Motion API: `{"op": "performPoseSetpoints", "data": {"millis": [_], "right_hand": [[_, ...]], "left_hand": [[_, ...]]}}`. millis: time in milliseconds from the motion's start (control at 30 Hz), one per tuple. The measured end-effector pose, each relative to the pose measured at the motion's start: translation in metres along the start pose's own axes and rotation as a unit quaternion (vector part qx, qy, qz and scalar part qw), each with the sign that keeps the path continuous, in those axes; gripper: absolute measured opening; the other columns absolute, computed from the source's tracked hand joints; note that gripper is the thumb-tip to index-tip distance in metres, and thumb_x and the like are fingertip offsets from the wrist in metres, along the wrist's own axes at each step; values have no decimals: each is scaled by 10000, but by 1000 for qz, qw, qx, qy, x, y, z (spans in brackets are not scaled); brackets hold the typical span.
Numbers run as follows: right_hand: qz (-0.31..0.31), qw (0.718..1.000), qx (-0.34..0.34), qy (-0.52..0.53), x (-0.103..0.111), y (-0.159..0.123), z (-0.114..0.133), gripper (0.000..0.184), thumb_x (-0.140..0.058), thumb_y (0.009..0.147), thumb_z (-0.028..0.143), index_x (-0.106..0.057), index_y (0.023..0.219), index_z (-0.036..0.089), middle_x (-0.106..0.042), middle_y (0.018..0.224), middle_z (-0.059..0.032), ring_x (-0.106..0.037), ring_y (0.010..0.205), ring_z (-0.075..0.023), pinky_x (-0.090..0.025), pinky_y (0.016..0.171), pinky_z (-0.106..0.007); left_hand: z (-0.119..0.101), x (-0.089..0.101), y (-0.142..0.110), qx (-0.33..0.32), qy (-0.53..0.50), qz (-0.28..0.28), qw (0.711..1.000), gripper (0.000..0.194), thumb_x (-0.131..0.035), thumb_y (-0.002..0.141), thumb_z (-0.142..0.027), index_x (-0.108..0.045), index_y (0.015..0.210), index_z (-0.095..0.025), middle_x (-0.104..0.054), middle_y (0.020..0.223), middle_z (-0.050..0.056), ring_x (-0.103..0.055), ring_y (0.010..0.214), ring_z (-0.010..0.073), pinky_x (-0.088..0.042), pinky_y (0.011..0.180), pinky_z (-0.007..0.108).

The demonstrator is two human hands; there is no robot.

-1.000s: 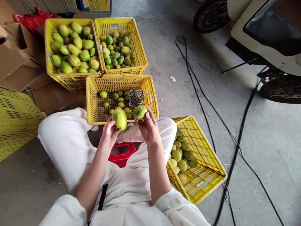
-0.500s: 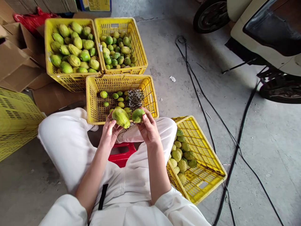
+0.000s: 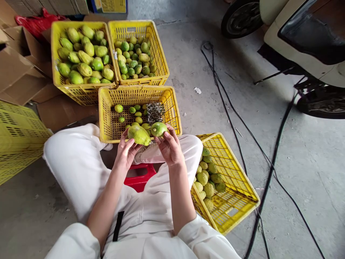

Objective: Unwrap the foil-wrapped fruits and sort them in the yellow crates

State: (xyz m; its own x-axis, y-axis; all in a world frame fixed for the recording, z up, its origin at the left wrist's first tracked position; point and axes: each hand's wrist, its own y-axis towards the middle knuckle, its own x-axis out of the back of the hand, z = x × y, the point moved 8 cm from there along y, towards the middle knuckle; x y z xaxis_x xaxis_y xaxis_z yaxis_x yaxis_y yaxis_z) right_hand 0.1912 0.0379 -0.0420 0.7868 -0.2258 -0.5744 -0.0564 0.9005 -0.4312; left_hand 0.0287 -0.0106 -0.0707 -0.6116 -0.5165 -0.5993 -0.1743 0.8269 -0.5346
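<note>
My left hand (image 3: pixel 127 150) is closed on a large, yellow-green, lemon-like citrus fruit (image 3: pixel 138 135) with a tapered end pointing right. In my right hand (image 3: pixel 170 146) is a smaller, greener citrus fruit (image 3: pixel 159 129), gripped between thumb and fingers with one tip facing me. The two fruits are side by side, a narrow gap between them, over the near rim of a yellow plastic crate (image 3: pixel 104 124). Inside that crate lie several small green fruits (image 3: pixel 138 119) and a dark, shiny crumpled piece (image 3: pixel 155 112) whose kind I cannot make out.
Behind stand two yellow crates, one of large fruits (image 3: pixel 84 69), one of smaller ones (image 3: pixel 133 64). A tilted crate (image 3: pixel 234 187) with bumpy fruits is by my right knee. Cardboard (image 3: pixel 16 68) lies left; black cables (image 3: pixel 272 165) and a white vehicle (image 3: pixel 272 36) are right.
My right hand has turned its fruit, so its tip now faces me, and raised it slightly. The left hand's fruit has tilted a little, its tapered end swinging right.
</note>
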Motion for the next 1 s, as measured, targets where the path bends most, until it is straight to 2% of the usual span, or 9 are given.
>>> {"op": "performPoseSetpoints", "data": {"millis": [200,333,433,567,767,867,1000], "right_hand": [[23,1000,10,-18,-4,-2,3,444,-848,682,307,-662,1084,345,-749,1106,39,-720,1104,-188,-584,977,-360],[31,999,9,-16,-5,-3,2,426,-879,688,347,-599,1008,342,-756,1039,31,-712,1173,-236,-602,940,-415],[31,999,8,-17,-4,-3,1,422,-898,684,409,-580,951,333,-761,990,26,-717,1158,-243,-615,908,-417],[27,999,1,-34,-3,-2,0,457,-906,667,477,-608,983,336,-763,1008,5,-710,1156,-250,-620,898,-411],[17,999,-1,-43,-1,2,-6,442,-926,645,478,-656,951,308,-762,919,3,-720,1122,-240,-615,899,-370],[40,997,-30,-50,-9,2,-21,451,-942,628,456,-660,942,295,-765,881,7,-736,1046,-230,-619,888,-373],[54,995,-65,-60,-19,-1,-39,439,-940,643,425,-666,953,278,-765,873,11,-747,964,-210,-619,879,-359]], "left_hand": [[-1,1,0,-3,-8,-4,1000,682,-893,666,-288,-609,1286,-309,-703,1233,58,-707,1018,192,-601,908,347],[-2,0,1,-8,-9,0,1000,688,-881,679,-255,-593,1298,-328,-689,1253,43,-698,1080,200,-594,937,355],[-1,0,2,-7,-16,1,1000,693,-872,685,-246,-585,1308,-346,-684,1248,28,-692,1086,187,-585,954,347],[2,1,1,3,-25,5,1000,675,-884,693,-314,-591,1300,-348,-685,1230,23,-691,1037,169,-581,938,333],[4,2,10,1,-18,7,1000,633,-920,652,-365,-634,1214,-316,-713,1097,5,-694,894,147,-591,898,336],[10,10,25,4,-7,-22,1000,554,-893,686,-337,-655,1185,-297,-730,1068,2,-698,885,150,-585,835,294],[19,25,40,31,-21,-63,997,448,-814,745,-365,-670,1155,-253,-750,1114,43,-711,1025,198,-567,814,272]]}}
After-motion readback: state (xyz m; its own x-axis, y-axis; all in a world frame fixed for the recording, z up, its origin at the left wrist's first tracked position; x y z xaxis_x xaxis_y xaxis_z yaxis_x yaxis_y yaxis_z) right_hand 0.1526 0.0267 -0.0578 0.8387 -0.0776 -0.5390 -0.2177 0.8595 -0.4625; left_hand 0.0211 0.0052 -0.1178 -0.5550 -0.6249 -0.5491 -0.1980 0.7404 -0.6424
